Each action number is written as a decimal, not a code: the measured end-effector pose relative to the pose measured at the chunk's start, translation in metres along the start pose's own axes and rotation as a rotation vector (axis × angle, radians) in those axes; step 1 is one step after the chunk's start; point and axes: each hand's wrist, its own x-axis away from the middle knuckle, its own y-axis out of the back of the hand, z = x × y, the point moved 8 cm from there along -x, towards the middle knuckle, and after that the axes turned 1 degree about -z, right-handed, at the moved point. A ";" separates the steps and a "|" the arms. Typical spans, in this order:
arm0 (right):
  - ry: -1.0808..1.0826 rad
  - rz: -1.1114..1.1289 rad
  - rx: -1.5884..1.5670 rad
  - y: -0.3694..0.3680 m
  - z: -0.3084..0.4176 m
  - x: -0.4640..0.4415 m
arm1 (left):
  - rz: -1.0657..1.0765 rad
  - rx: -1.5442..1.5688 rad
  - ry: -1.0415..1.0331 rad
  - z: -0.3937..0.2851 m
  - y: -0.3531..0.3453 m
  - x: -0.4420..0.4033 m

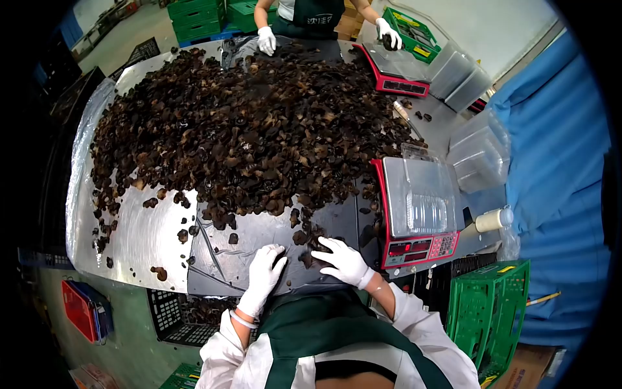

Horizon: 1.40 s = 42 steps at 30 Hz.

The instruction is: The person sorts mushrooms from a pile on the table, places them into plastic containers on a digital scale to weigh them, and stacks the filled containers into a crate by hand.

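Note:
A large heap of dark brown, wrinkled fungus pieces covers much of the metal table. Near the table's front edge, my left hand, in a white glove, rests over the dark sheet with its fingers together; whether it holds anything is hidden. To its right, my right hand, also gloved, has its fingers spread beside a few loose dark pieces. A red scale stands to the right, with a clear plastic container on its plate.
Across the table a co-worker in white gloves is beside a second red scale. Stacked clear containers, a white-handled tool and a white roll lie right. Green crates stand below right, a black crate below left.

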 end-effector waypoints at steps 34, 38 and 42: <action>-0.324 -0.341 -0.070 0.043 -0.081 0.000 | -0.021 -0.382 -0.273 -0.031 -0.032 -0.133; -0.417 -0.258 -0.093 0.018 -0.073 0.006 | -0.121 -0.185 -0.182 -0.016 0.001 -0.102; -0.221 -0.478 -0.408 0.045 -0.050 -0.016 | 0.001 -0.263 -0.259 -0.037 -0.004 -0.103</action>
